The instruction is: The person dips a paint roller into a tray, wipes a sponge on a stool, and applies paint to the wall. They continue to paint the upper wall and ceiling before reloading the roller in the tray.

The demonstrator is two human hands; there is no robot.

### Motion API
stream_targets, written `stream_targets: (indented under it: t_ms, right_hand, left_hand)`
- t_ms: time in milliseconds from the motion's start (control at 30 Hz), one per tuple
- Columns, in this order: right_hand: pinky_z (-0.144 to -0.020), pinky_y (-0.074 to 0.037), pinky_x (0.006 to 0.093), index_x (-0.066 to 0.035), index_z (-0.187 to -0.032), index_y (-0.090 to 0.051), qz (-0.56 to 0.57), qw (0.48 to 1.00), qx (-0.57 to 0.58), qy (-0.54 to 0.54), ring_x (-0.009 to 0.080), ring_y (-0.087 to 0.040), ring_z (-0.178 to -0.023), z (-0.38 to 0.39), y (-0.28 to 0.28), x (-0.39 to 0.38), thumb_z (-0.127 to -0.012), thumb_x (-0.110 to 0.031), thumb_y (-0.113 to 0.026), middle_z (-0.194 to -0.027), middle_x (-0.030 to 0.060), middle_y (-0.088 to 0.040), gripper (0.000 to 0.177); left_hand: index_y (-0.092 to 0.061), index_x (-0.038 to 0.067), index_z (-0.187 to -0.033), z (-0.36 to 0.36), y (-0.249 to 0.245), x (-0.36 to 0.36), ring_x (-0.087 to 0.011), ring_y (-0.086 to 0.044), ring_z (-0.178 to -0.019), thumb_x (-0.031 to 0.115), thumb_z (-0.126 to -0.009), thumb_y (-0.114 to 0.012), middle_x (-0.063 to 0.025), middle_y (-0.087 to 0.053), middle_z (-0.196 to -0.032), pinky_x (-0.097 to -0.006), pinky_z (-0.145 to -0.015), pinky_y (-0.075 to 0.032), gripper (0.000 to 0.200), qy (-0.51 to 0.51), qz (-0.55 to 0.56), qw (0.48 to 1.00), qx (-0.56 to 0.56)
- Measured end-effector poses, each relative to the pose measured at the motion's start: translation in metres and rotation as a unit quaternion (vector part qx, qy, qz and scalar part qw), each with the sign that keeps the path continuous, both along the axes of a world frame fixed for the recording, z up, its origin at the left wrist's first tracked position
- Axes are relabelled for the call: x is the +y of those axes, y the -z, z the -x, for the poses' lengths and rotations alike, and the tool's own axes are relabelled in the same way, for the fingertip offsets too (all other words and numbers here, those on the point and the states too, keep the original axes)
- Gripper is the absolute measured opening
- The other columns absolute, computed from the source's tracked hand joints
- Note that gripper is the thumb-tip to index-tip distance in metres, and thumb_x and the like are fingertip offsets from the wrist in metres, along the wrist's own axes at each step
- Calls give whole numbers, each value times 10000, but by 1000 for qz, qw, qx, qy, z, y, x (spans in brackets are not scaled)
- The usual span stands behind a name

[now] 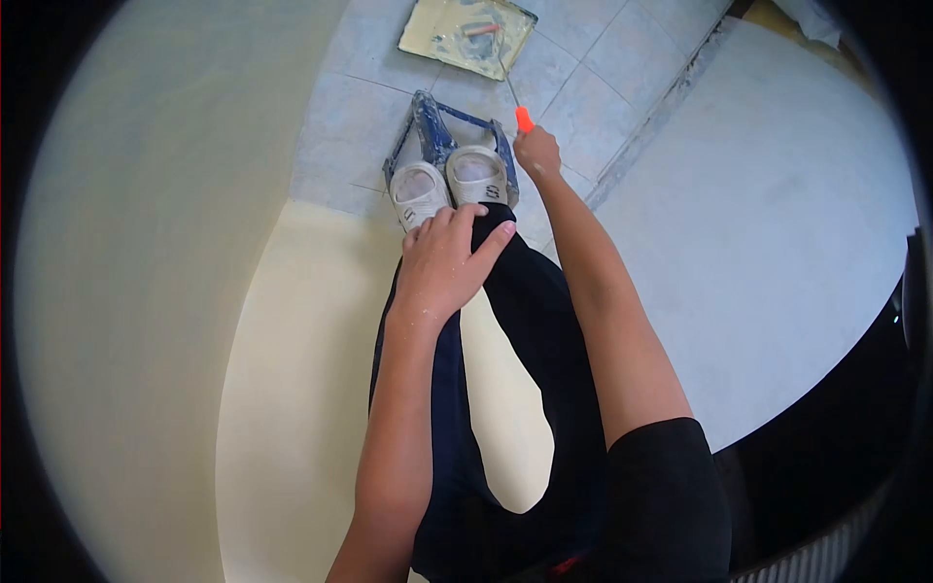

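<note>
My right hand (537,153) is closed around the orange handle of a paint roller (525,119). The roller's thin metal rod runs down to its small head, which lies in a paint tray (420,27) coated with cream paint. On the black trouser leg near the knee rests my left hand (445,255), fingers spread and holding nothing. Small pale specks dot its wrist. Below it, two white clogs (476,165) stand on a blue, paint-spattered step stool or ladder (431,126); its lower part is hidden.
Pale floor tiles (345,126) lie around the stool and tray. Cream walls (282,389) rise at the left and close behind the legs. A whitish-grey surface (758,223) with a rough edge fills the right. A ribbed grey object (821,554) shows at bottom right.
</note>
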State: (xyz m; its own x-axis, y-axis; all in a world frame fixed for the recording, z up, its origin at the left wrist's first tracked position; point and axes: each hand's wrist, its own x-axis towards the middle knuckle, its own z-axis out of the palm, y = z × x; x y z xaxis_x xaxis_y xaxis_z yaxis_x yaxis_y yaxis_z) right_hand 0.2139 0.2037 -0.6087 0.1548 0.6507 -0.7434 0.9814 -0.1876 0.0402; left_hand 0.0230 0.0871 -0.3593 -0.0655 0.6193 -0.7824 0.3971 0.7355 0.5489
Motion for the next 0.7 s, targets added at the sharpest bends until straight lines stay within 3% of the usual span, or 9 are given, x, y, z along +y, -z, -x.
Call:
stream_targets:
  t_ms: [100, 367, 700]
  right_hand:
    - [-913, -561, 505, -18, -1128, -696, 12, 1000, 0, 13, 404, -709, -1053, 8, -2, 6, -980, -357, -571, -1129, 237, -718, 391]
    - [-923, -551, 518, -24, -1167, -673, 26, 999, -8, 24, 422, -693, -1083, -27, -11, -25, -976, -399, -575, -1123, 261, -710, 432]
    - [-927, -548, 518, 16, -1097, -693, 0, 1000, 21, 14, 435, -688, -1084, -18, -9, 2, -972, -377, -562, -1109, 271, -712, 433]
  left_hand:
    - [-630, 44, -1246, -6, 3, -2, -328, -629, -1121, 456, -973, -646, -170, -660, -1170, -421, -989, -477, 494, -11, -21, 1000, -8]
    - [-614, 56, -1312, -8, -2, 7, -319, -608, -1168, 465, -990, -617, -179, -633, -1241, -409, -1016, -463, 520, 6, 53, 998, -25]
    - [-613, 38, -1300, -14, -2, 13, -313, -602, -1169, 461, -991, -618, -176, -629, -1247, -393, -1004, -466, 523, 1, 32, 999, -19]
